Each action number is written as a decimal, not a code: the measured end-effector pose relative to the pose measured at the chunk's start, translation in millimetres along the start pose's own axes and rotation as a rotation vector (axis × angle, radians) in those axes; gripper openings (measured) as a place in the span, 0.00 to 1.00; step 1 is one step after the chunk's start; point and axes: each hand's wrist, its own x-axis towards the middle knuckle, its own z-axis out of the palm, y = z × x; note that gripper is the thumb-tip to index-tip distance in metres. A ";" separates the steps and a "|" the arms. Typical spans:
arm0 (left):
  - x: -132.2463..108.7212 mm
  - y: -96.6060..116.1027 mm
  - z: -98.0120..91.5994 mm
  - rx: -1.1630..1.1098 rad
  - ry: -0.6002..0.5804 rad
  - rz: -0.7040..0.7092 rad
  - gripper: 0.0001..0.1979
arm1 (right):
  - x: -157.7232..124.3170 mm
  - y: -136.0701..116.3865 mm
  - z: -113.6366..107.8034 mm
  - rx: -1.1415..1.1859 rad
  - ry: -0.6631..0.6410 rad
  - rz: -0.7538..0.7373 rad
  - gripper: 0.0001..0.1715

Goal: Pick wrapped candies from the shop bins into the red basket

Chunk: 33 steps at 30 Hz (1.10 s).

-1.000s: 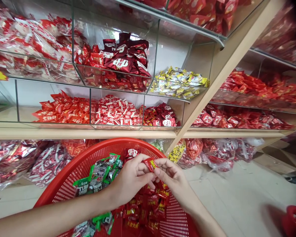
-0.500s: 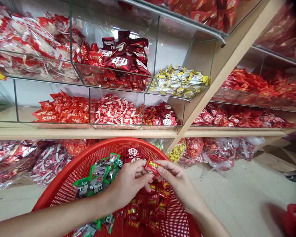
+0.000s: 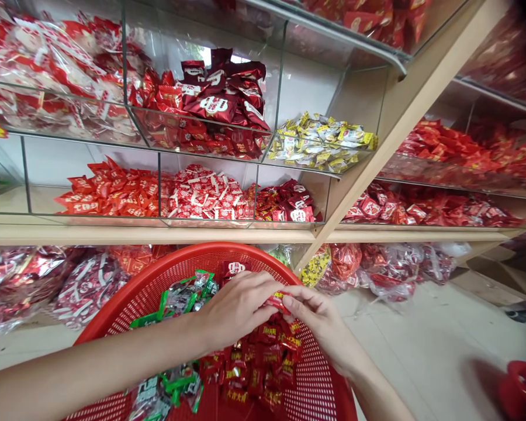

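Over a red perforated plastic basket (image 3: 315,380), my left hand (image 3: 241,307) and my right hand (image 3: 313,313) meet at a small red wrapped candy (image 3: 277,298) with yellow lettering. My right thumb and fingers pinch its right end. The left fingers close on its other side, partly covering it. Below the hands lies a pile of similar red candies (image 3: 256,365). Green-and-clear packets (image 3: 179,301) fill the basket's left side, partly behind my left forearm. A dark red packet (image 3: 234,269) with white print shows at the far side.
Glass-fronted shelf bins hold red candies (image 3: 206,196), larger dark red packets (image 3: 219,105) and yellow-white candies (image 3: 319,140). A wooden shelf edge (image 3: 228,235) runs just behind the basket. Bagged candies (image 3: 90,286) sit beneath it. A red object (image 3: 523,389) stands on the floor at right.
My left hand has turned over the candy, its back now facing up and hiding more of the wrapper. The candy has shifted slightly right and lies flatter. My right hand stays pinched on it.
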 end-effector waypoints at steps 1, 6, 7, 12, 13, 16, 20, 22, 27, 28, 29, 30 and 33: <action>3.0 -1.7 1.3 0.019 -0.006 -0.010 0.14 | 0.0 2.5 -2.2 -0.022 0.005 0.008 0.15; 10.6 -15.3 14.5 0.068 0.020 -0.095 0.12 | -3.6 21.6 -25.0 -0.382 0.154 -0.128 0.17; 11.3 -18.3 17.1 0.086 0.026 -0.111 0.12 | -5.6 25.0 -30.0 -0.529 0.140 -0.168 0.16; 17.5 -28.6 28.5 0.135 0.025 -0.203 0.11 | -17.3 32.9 -36.4 -1.160 -0.038 -0.201 0.24; 19.3 -29.4 30.1 0.131 0.022 -0.212 0.11 | -18.8 33.0 -34.0 -1.222 -0.060 -0.195 0.26; 24.0 -30.2 31.3 0.111 0.024 -0.233 0.11 | -21.1 32.3 -26.6 -1.300 -0.120 -0.172 0.27; 25.8 -30.0 23.8 0.070 0.003 -0.285 0.13 | -23.7 32.7 -25.2 -1.282 -0.166 -0.155 0.27; 24.8 -30.5 19.4 0.057 -0.009 -0.299 0.13 | -25.4 34.5 -27.4 -1.273 -0.168 -0.159 0.29; 20.8 -32.8 18.2 0.065 -0.036 -0.302 0.13 | -29.5 39.4 -29.8 -1.271 -0.157 -0.183 0.28; 20.2 -33.3 19.8 0.068 -0.045 -0.295 0.13 | -30.3 39.9 -29.6 -1.269 -0.155 -0.187 0.28; 19.7 -33.7 21.9 0.073 -0.052 -0.283 0.13 | -31.1 40.3 -29.4 -1.264 -0.151 -0.191 0.28; 19.6 -33.8 24.3 0.081 -0.056 -0.268 0.13 | -31.9 40.8 -29.5 -1.257 -0.141 -0.194 0.28; 21.7 -31.5 31.4 0.116 -0.065 -0.223 0.10 | -34.5 43.8 -32.3 -1.207 -0.088 -0.198 0.26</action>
